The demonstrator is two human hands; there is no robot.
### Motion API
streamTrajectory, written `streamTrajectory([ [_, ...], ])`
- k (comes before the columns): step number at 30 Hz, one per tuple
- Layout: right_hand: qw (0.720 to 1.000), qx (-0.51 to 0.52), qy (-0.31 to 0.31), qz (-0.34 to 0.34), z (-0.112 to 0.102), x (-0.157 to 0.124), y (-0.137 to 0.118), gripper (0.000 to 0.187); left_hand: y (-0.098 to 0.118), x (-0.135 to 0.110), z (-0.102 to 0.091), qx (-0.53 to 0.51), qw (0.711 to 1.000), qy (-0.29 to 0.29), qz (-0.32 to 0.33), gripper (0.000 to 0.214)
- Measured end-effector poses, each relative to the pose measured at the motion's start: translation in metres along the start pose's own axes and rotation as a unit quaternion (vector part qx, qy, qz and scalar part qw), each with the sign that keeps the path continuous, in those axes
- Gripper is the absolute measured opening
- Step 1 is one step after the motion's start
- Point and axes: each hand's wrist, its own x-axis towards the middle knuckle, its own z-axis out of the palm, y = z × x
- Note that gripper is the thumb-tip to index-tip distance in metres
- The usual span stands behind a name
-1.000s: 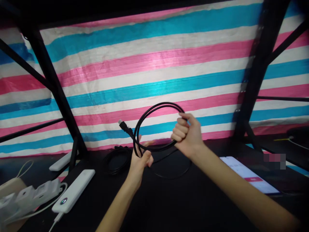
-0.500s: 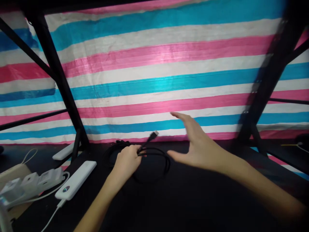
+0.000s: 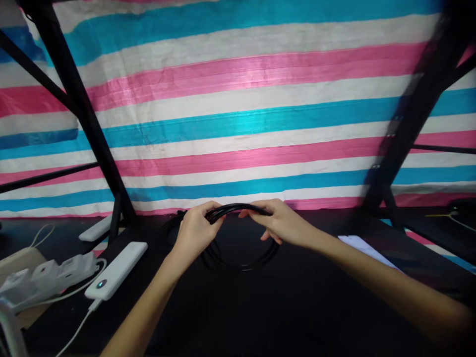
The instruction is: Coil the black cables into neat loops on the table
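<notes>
A black cable (image 3: 238,206) is coiled in several loops between my two hands, a little above the black tabletop (image 3: 238,312). My left hand (image 3: 199,225) closes around the left side of the coil, thumb in front. On the opposite side, my right hand (image 3: 278,220) grips the upper right of the loops between thumb and fingers. The lower part of the coil hangs as a ring below both hands. More black cable (image 3: 171,225) lies behind my left hand, partly hidden by it. The cable's plug is out of sight.
On the left lie a white power bank (image 3: 117,270) with a white cord and a power strip with white chargers (image 3: 48,275). A pale flat device (image 3: 366,250) lies partly behind my right forearm. Black frame posts (image 3: 92,124) stand before a striped sheet (image 3: 245,119).
My right hand, open and apart from the coil before, has moved left and closed on it. The loops are raised and spread between both hands, and the plug has gone from view.
</notes>
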Motion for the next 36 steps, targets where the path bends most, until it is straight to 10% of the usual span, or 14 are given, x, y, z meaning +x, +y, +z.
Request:
streamTrajectory([
  [8, 0.958, 0.267, 0.097, -0.042, 0.018, -0.001, 0.023, 0.020, -0.006, -0.017, 0.032, -0.250, 0.961, 0.107, -0.054, 0.008],
  [19, 0.955, 0.264, 0.133, 0.003, 0.015, 0.000, 0.032, 0.020, -0.032, -0.041, 0.013, -0.306, 0.931, -0.153, -0.127, 0.058],
  [27, 0.962, 0.257, -0.014, 0.086, -0.008, -0.015, 0.039, 0.026, -0.044, -0.046, -0.003, -0.314, 0.933, -0.049, -0.167, 0.065],
  [31, 0.920, 0.380, -0.050, 0.078, 0.004, -0.017, 0.039, 0.027, -0.048, -0.045, 0.012, -0.350, 0.899, -0.127, -0.232, 0.083],
  [36, 0.916, 0.397, 0.057, 0.014, 0.034, -0.004, 0.038, 0.023, -0.057, -0.051, 0.056, -0.432, 0.835, -0.248, -0.232, 0.069],
])
